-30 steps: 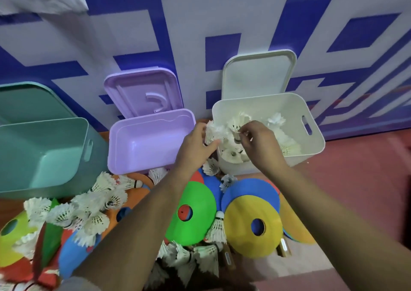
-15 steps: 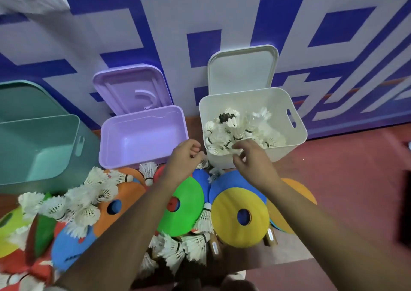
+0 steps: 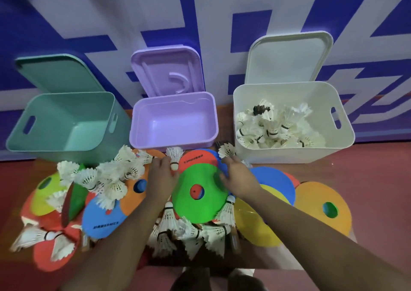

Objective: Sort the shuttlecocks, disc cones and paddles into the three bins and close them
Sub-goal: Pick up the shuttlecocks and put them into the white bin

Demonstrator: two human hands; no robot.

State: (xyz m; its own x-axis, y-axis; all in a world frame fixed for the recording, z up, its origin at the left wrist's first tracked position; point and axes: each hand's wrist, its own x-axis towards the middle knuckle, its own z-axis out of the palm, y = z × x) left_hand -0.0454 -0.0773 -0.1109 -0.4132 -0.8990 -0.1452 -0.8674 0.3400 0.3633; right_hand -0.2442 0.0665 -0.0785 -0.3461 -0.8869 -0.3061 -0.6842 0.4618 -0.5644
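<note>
Shuttlecock [image 3: 175, 156] at purple bin [image 3: 173, 142] front edge

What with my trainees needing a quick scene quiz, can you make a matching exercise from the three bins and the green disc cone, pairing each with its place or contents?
Things:
1. teal bin
2. purple bin
3. white bin
4. green disc cone

Descriptions:
A. holds shuttlecocks
B. lies between the left hand and the right hand
C. empty, leftmost of the three
D. empty, middle of the three

Pairs: 1-C; 2-D; 3-A; 4-B
</note>
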